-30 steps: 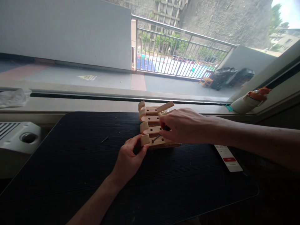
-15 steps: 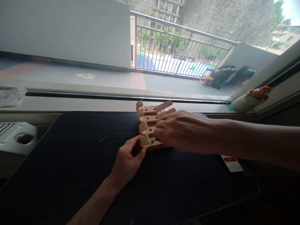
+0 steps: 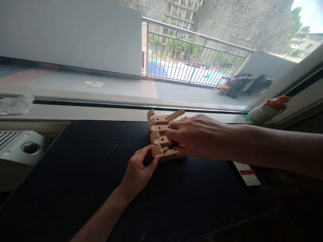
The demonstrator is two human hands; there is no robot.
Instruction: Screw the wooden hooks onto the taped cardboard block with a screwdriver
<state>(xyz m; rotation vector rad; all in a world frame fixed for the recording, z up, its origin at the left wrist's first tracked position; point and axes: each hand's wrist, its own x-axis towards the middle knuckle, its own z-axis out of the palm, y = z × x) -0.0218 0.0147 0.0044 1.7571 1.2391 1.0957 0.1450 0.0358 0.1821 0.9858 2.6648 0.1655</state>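
Note:
A pale wooden rack with several curved hooks lies at the far middle of the dark table. My left hand pinches the nearest wooden hook between thumb and fingers, at its curled left end. In my right hand, closed over the rack, is a screwdriver with a dark handle. Its shaft slants down to the left, the tip at a screw hole in the nearest hook. The right ends of the nearer hooks are hidden behind my right hand.
On the table a loose screw lies left of the rack. A phone rests under my right forearm. A bottle leans at the right of the windowsill, and a clear plastic bag sits at its left end.
My right hand has turned about the screwdriver, hiding its handle half a second ago and showing it again now. My left hand keeps its hold on the nearest hook.

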